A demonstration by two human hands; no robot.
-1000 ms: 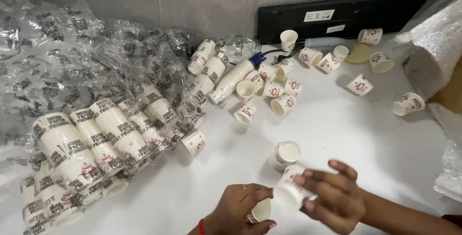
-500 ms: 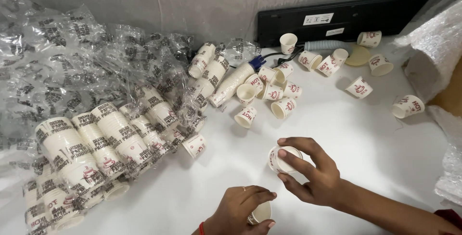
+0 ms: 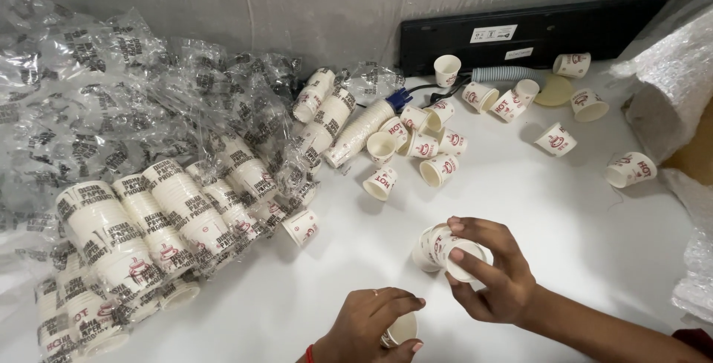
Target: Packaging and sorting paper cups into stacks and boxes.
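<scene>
Now, across the whole frame runs a white bench (image 3: 245,311), backed by grey plastic sheeting (image 3: 312,14). At nine o'clock a heap of clear printed wrappers (image 3: 89,118) covers stacked sleeves of paper cups (image 3: 163,222), lying on their sides because they are bagged in rows. At twelve o'clock a black keyboard (image 3: 535,32) leans against the wall, with bubble wrap (image 3: 668,80) at three o'clock. Loose cups (image 3: 423,144) lie tipped over around one o'clock, scattered rather than nested. At five o'clock the right hand (image 3: 494,277) is gripping a couple of small paper cups (image 3: 445,248), fingers curled round the rims just above the bench. At six o'clock the left hand (image 3: 371,326) is closed round another cup (image 3: 402,328), mouth facing sideways.
</scene>
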